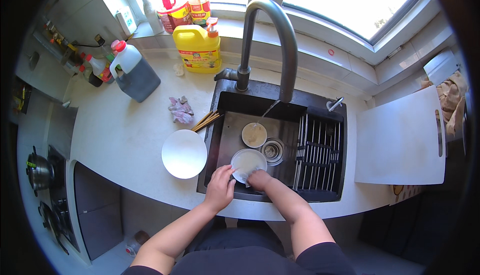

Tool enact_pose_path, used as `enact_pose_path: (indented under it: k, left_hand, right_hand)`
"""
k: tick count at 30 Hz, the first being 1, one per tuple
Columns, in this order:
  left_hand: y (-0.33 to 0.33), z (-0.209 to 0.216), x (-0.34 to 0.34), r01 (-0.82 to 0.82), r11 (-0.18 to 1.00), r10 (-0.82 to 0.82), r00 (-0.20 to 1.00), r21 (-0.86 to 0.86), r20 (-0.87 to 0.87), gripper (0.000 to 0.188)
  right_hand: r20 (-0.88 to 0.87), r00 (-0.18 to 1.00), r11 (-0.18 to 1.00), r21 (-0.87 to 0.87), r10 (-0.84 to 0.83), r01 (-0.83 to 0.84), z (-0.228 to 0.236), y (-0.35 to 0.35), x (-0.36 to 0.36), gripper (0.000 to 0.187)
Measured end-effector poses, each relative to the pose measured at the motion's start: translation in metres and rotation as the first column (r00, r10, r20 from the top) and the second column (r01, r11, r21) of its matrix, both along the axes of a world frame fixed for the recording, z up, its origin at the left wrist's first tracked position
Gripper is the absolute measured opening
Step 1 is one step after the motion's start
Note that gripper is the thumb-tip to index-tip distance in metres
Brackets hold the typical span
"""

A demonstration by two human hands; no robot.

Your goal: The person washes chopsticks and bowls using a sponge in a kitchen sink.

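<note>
In the dark sink (216, 125), a white bowl (254, 159) with cloudy liquid in it is held over the near part of the basin. My left hand (220, 184) grips its left rim, thumb on the near side. At the bowl's near right edge, my right hand (261, 180) is closed and pressed against it; its fingers are mostly hidden, and a pale crumpled bit shows beside them, too small to name. Just beyond sits a second bowl (254, 135) of murky, tan liquid. A thin stream of water from the grey faucet (288, 75) runs into that one.
Left of the sink are a white plate (184, 154), chopsticks (206, 121) and a crumpled cloth (181, 110). Behind stand a yellow jug (197, 50) and a dark-filled jug (137, 75). A metal rack (317, 150) spans the sink's right side; a white cutting board (400, 140) lies beyond.
</note>
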State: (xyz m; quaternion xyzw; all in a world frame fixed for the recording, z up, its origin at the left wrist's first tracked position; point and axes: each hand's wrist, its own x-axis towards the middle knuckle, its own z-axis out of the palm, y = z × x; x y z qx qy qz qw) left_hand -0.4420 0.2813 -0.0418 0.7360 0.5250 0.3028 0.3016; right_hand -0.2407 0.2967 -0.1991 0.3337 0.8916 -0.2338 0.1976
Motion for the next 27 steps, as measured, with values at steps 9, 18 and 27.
enact_pose_path:
  k: [9,18,27]
  left_hand:
    - [0.044,-0.06,0.027,-0.109,0.02,0.7,0.711,-0.994,-0.064,0.069]
    - [0.107,-0.004,0.047,0.217,0.184,0.649,0.705,-0.959,0.284,0.078]
    - [0.145,-0.013,0.065,-0.024,0.5,0.62,0.707,-0.866,0.339,0.041]
  right_hand:
    - [-0.163,0.637,0.64,-0.401,-0.754,0.655,0.06,0.029,-0.005,0.031]
    - [-0.18,-0.201,0.109,-0.94,-0.963,0.322,0.118,0.058,0.009,0.032]
    - [-0.563,0.247,0.563,-0.5,-0.789,0.658,0.151,0.073,-0.023,0.032]
